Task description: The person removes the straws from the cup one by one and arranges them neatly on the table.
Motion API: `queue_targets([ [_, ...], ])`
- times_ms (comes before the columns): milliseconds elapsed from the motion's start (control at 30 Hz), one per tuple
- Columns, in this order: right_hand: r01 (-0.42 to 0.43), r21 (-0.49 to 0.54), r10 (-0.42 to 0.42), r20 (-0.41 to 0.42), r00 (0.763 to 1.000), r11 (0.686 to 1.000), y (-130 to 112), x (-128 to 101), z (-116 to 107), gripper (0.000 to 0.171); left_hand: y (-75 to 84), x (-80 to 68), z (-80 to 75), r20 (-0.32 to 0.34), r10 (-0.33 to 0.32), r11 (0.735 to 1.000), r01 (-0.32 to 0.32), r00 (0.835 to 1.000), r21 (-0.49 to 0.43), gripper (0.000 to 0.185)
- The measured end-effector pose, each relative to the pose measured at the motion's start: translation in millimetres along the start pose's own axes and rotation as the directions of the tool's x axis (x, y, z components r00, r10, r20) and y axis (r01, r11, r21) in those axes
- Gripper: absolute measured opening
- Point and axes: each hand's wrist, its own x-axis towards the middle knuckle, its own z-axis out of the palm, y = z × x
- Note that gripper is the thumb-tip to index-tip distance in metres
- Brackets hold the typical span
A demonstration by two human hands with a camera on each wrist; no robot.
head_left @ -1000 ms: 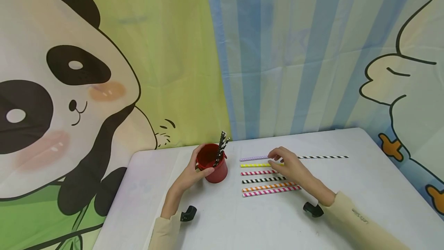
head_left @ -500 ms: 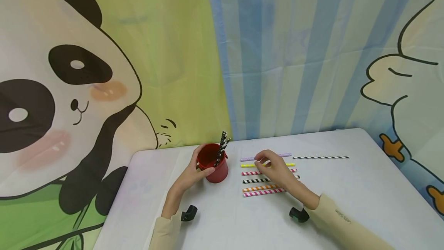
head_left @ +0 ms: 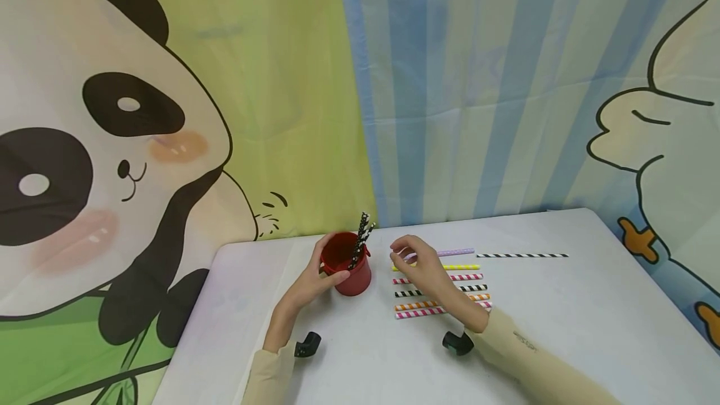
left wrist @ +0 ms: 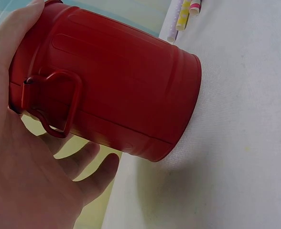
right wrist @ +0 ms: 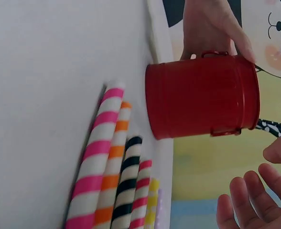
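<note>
My left hand point(head_left: 308, 280) holds a red metal bucket point(head_left: 357, 282) by its rim, the thumb on the near side. Black paper straws with white dots point(head_left: 360, 242) lean out of the bucket's mouth. Just right of it, above the left ends of a row of paper straws, is my right hand point(head_left: 423, 266). Its fingers point(right wrist: 236, 191) are loosely bent, with nothing between them. That row has a purple straw point(head_left: 458, 252), a yellow one point(head_left: 465, 266), a red-striped one point(head_left: 470, 277), a black-striped one point(head_left: 475, 288), an orange-striped one point(head_left: 479, 297) and a pink-striped one point(head_left: 415, 314).
A single black-and-white striped straw point(head_left: 523, 255) lies apart, right of the purple one. Everything stands on a white-covered table point(head_left: 562, 317). Behind its back edge hangs a printed curtain point(head_left: 304, 111) with a panda.
My right hand has moved left over the straws toward the bucket, uncovering the right ends of the row. The left hand and the bucket have stayed in place.
</note>
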Motion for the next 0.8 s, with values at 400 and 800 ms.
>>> queue_targets([
  [400, -0.063, 0.156, 0.068, -0.025, 0.997, 0.986, -14.2, 18.2, 26.5, 0.019, -0.7, -0.1, 0.2, -0.011, 0.002, 1.0, -0.002, 1.0, 0.009, 0.09],
  [800, -0.059, 0.249, 0.072, -0.041, 0.997, 0.967, -20.3, 26.0, 44.8, 0.016, 0.8, -1.2, -0.3, 0.002, 0.008, 1.0, -0.008, 1.0, 0.014, 0.089],
])
